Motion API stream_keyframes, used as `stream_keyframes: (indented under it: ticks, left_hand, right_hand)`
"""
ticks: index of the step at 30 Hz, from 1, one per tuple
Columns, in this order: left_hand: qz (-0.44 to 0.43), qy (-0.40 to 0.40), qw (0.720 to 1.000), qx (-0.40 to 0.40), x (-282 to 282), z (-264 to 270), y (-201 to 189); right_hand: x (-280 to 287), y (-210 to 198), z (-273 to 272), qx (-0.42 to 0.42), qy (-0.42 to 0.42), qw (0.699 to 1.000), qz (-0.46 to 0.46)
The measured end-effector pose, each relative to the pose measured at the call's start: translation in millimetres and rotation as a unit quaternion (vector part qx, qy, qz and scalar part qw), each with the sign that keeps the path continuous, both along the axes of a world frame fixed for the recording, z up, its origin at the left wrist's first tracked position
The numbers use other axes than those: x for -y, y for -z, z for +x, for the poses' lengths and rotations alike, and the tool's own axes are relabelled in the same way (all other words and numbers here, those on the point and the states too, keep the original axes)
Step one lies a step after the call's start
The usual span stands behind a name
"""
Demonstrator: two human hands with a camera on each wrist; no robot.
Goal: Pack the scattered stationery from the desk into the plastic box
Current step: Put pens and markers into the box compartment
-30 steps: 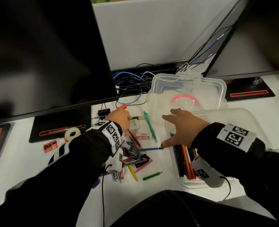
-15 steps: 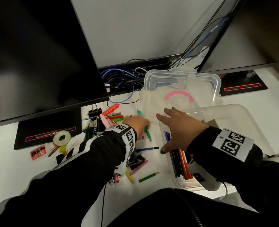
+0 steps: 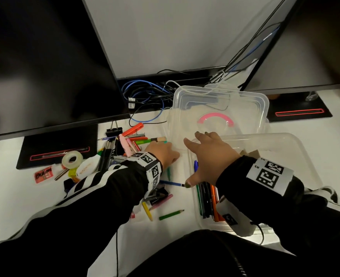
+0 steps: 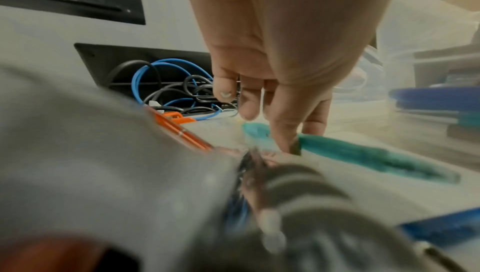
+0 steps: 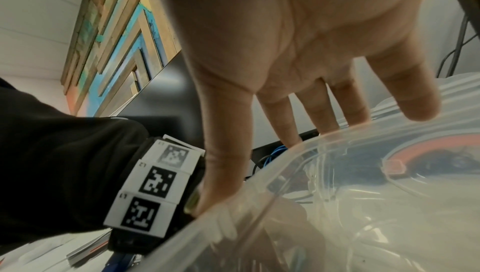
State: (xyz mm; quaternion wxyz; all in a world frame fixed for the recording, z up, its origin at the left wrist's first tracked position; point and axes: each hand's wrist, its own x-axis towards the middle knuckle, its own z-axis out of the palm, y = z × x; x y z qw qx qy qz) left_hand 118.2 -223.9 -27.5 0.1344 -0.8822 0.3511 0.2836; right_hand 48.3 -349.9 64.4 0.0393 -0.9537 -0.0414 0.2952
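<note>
Head view: right hand (image 3: 209,156), fingers spread, rested on the clear plastic box (image 3: 297,154) rim; left hand (image 3: 163,154) lay just beside it. Left wrist view alone showed fingertips (image 4: 285,142) pinching a teal pen (image 4: 363,155).

- The white tag band (image 3: 269,176) on the right wrist bore "R5" beside its square code.
- The left wrist's tag band (image 5: 153,192) bore small, unreadable numbers.
- Black lettering on the red packet (image 3: 43,174) was unreadable.

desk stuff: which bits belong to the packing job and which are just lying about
Job: plastic box, teal pen under left hand, right hand on box rim, green pencil, tape roll, binder clip.
Lying about: monitors, blue cable.
</note>
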Motion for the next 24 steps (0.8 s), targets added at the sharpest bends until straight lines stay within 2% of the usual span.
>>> stream_keyframes:
  ticks: [7,11,17,21,24]
  left_hand:
    - [-0.180,-0.086,0.980,-0.018,-28,-1,-9]
    - [-0.271,-0.134,0.953,0.021,-44,-4,-25]
    - [-0.424,-0.255,0.869,0.025,-89,-19,-48]
    - [-0.469,-0.332,0.817,0.055,-127,-32,-56]
    - [-0.498,-0.393,0.769,0.070,-156,-36,-57]
  right_hand:
    - [2,0,1,-0.004,-0.015,1.000,-0.011]
    - [2,-5,0,-0.005,-0.023,1.000,-0.020]
    - [-16,-29,11,-0.005,-0.006,1.000,-0.011]
    - [-48,-50,20,0.017,-0.028,0.999,0.029]
    - [-76,-40,33,-0.019,-0.009,0.996,0.083]
